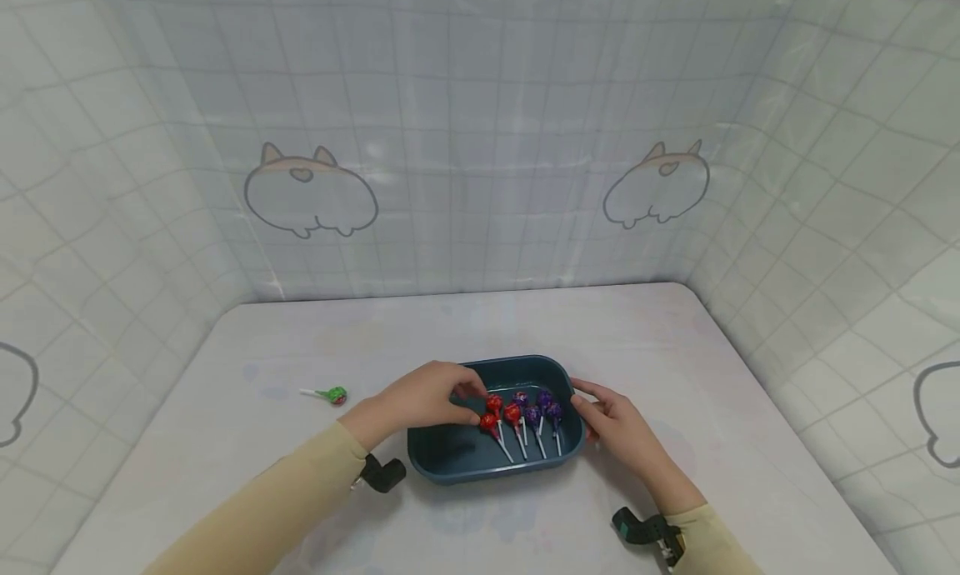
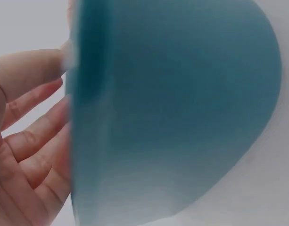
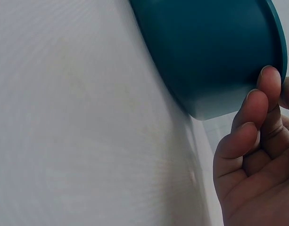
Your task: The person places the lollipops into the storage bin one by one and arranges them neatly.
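A dark teal tray (image 1: 442,467) holds several lollipops lying side by side, with red-wrapped lollipops (image 1: 512,414) on the left and purple-wrapped lollipops (image 1: 545,402) on the right. My left hand (image 1: 431,400) reaches over the tray's left side. Its thumb and fingers are apart, with the tips right at the leftmost red lollipops; the left wrist view hides those tips behind the tray wall (image 2: 191,94). At the right end, my right hand (image 1: 618,429) grips the tray, thumb at the rim and fingers (image 3: 250,110) against the outer wall.
One green-wrapped lollipop (image 1: 336,395) lies on the white table (image 1: 480,533), left of the tray. Wrist cameras (image 1: 382,473) are strapped under both forearms. Pale curtains (image 1: 480,167) with a grid pattern and animal drawings surround the table at the back and sides.
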Tool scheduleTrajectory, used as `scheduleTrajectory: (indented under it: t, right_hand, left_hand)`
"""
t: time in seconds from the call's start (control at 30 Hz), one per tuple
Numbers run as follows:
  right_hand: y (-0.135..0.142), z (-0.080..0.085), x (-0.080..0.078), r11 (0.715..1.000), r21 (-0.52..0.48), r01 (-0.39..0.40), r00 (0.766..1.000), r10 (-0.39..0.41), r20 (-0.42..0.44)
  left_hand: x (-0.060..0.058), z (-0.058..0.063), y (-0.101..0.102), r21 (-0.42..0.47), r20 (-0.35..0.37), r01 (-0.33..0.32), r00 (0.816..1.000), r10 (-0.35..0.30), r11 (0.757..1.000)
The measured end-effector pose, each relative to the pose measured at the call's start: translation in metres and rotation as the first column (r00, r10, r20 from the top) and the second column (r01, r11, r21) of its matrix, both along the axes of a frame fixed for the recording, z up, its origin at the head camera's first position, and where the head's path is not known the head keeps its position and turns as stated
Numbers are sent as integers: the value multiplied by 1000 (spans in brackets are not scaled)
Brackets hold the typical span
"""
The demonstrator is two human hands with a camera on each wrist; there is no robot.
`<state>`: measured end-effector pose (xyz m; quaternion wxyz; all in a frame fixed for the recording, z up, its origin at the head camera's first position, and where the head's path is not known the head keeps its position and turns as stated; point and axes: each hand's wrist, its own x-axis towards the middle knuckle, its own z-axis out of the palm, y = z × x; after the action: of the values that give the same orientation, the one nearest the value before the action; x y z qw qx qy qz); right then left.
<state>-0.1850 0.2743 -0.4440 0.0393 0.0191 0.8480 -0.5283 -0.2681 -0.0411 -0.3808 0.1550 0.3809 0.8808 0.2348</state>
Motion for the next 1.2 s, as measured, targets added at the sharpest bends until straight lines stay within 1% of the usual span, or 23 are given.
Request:
scheduleTrajectory:
  t: [0.23,0.37,0.53,0.7,0.87,1.1,1.2]
  right_hand:
    - [0,-1,0,1000,0,1,1000,-1,-7]
    - [0,-1,1,1000,-3,4,1000,-4,-3]
    - [0,-2,1,1000,-2,3,1000,-3,1]
    - [1,-2,2,1000,3,-5,1000,5,-6]
    - [0,-2,3,1000,4,-7,1000,7,-13]
    - [1,-3,3,1000,4,-6,1000,6,-10]
    - [2,-5,3,1000,-2,-7,1000,7,-7]
  left_hand:
    - [0,8,-19,111,46,-10,999,5,994]
    - [2,11,-29,162,49,-24,999,17,986]
    - [5,14,-42,215,47,-55,998,46,975]
    - [5,16,-61,253,29,-102,995,98,962]
    - [5,15,-83,268,25,-182,983,182,946]
    - [1,6,-114,297,27,-260,964,264,919]
    - [3,1,-125,305,42,-307,950,309,902]
